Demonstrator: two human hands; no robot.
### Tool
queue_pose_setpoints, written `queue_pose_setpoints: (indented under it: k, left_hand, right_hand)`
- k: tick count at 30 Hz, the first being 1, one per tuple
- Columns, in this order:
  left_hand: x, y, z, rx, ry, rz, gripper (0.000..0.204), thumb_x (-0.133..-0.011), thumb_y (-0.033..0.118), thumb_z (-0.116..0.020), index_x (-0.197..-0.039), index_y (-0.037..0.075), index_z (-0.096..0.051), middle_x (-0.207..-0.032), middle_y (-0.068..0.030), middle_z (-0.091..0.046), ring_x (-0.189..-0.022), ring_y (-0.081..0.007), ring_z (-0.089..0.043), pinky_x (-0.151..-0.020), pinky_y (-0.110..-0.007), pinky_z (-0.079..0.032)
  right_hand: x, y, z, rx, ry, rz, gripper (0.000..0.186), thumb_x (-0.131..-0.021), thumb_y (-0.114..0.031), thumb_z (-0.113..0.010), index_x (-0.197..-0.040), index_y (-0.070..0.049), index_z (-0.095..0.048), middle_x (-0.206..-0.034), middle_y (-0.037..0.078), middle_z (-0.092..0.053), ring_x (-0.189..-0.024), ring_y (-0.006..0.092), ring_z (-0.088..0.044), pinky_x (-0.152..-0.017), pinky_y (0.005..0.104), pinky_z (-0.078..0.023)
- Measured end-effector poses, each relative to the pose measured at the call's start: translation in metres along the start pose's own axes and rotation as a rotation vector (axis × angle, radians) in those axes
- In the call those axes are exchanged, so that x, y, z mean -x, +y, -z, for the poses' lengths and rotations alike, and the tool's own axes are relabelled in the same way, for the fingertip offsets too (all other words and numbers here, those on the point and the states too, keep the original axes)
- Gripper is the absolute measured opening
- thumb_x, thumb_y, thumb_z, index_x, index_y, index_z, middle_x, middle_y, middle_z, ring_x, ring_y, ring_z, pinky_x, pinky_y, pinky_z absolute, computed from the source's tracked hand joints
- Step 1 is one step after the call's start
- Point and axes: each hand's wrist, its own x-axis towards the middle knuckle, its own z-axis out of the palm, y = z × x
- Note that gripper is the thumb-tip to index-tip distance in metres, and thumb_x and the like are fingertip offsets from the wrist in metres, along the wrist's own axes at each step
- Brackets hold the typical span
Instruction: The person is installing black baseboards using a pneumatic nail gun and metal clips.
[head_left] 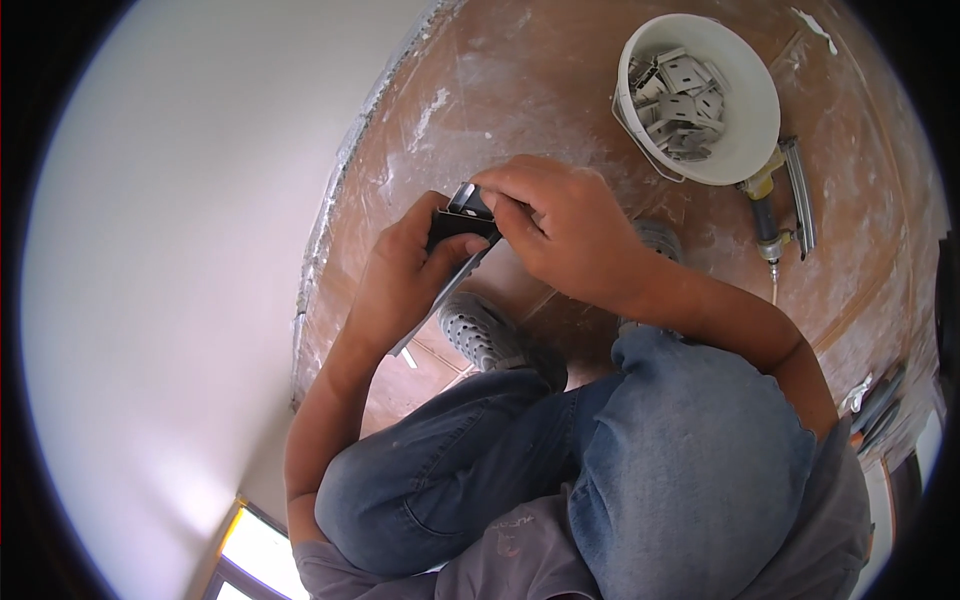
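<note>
My left hand (400,265) is closed round the end of a long, dark metal rail (455,228), its thumb pressed on the near face. The rail slopes down toward the lower left, partly behind my left forearm. At its upper end sits a small metal bracket (468,196) with a bright edge. My right hand (565,220) pinches this bracket between thumb and fingers, against the rail. My fingers cover much of the bracket, so I cannot tell how far it is seated.
A white bucket (752,110) at the far right holds several metal brackets (682,105). Beside it lies an air nailer (765,215) with a hose. A pale wall (180,250) rises along the left. Dusty sheeting (540,90) covers the floor. My shoes and bent knees are close below my hands.
</note>
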Motion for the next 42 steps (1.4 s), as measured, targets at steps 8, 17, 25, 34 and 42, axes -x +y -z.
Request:
queue_pose_setpoints:
  k: [8,17,25,34,42]
  left_hand:
    - [-0.004,-0.006,-0.002,0.097,-0.066,0.033,0.025,-0.093,0.018,-0.071,-0.104,0.000,-0.059,-0.083,-0.0129,-0.069,-0.077,-0.0162,-0.065,-0.072,-0.033,-0.050]
    - [-0.010,-0.031,-0.004,0.384,-0.191,0.060,0.020,-0.095,0.018,-0.071,-0.103,0.002,-0.063,-0.081,-0.0038,-0.063,-0.079,-0.0080,-0.055,-0.073,-0.028,-0.047]
    - [-0.057,-0.026,0.020,-0.242,-0.073,-0.093,0.016,-0.097,0.012,-0.061,-0.103,0.000,-0.053,-0.094,-0.0244,-0.067,-0.090,-0.0447,-0.064,-0.078,-0.048,-0.048]
    - [-0.186,-0.116,0.047,-0.739,0.199,-0.044,0.015,-0.096,0.003,-0.047,-0.109,-0.001,-0.052,-0.101,-0.0277,-0.067,-0.094,-0.0473,-0.066,-0.080,-0.055,-0.053]
    - [-0.256,-0.127,0.025,-0.864,0.520,-0.031,0.013,-0.097,0.007,-0.045,-0.106,0.003,-0.054,-0.105,-0.0234,-0.070,-0.094,-0.0411,-0.070,-0.082,-0.049,-0.058]
  right_hand:
    - [0.001,0.003,0.007,-0.028,-0.033,-0.003,0.016,-0.091,-0.009,-0.059,-0.101,-0.001,-0.069,-0.091,0.018,-0.068,-0.083,0.0377,-0.066,-0.072,0.0456,-0.052]
    - [0.000,0.013,0.004,-0.029,-0.177,0.006,0.021,-0.093,-0.009,-0.058,-0.109,-0.001,-0.068,-0.100,0.016,-0.068,-0.089,0.0384,-0.066,-0.077,0.0442,-0.053]
    - [-0.010,0.044,-0.011,-0.133,-0.007,-0.276,0.028,-0.097,-0.013,-0.057,-0.121,-0.001,-0.062,-0.107,0.020,-0.067,-0.095,0.0390,-0.066,-0.081,0.0456,-0.053]
    - [0.007,0.062,0.071,0.792,0.150,0.182,0.047,-0.084,-0.003,-0.065,-0.130,0.000,-0.057,-0.122,0.015,-0.060,-0.110,0.0342,-0.059,-0.090,0.0473,-0.049]
    - [0.028,0.076,0.096,1.016,0.093,0.081,0.049,-0.085,-0.002,-0.065,-0.133,0.001,-0.057,-0.117,0.014,-0.063,-0.107,0.0305,-0.061,-0.088,0.0449,-0.051]
